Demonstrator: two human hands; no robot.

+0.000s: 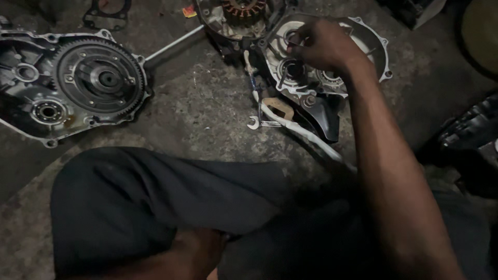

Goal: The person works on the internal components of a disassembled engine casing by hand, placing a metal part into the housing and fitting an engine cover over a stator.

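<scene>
The engine cover (pixel 363 39), a grey cast metal shell lying open side up on the concrete floor (pixel 207 109), sits at about one o'clock in the view. Inside its hollow show round bearing seats and a small ring-shaped part at the fingertips. The right hand (pixel 324 44) reaches over it from five o'clock, fingers bunched together and pinched over that small part in the middle of the shell; what exactly they have hold of is too dark and blurred to tell. The left hand (pixel 199 249) rests low at six o'clock beside the dark trouser leg (pixel 155 202), loosely curled, and whether it holds anything cannot be told.

At twelve o'clock, touching the cover's upper left edge, lies a second housing with a copper-wound stator (pixel 244 8) in it. At nine o'clock a large crankcase half (pixel 31 83) holds a big toothed clutch gear (pixel 101 78) and a ball bearing (pixel 47 111) below it. A thin metal rod (pixel 174 44) runs from that case toward the stator. A small open-ended spanner (pixel 258 123) and a white cable (pixel 301 132) lie just below the cover, at about six o'clock from it. A dark gasket (pixel 106 13) lies at eleven o'clock.
</scene>
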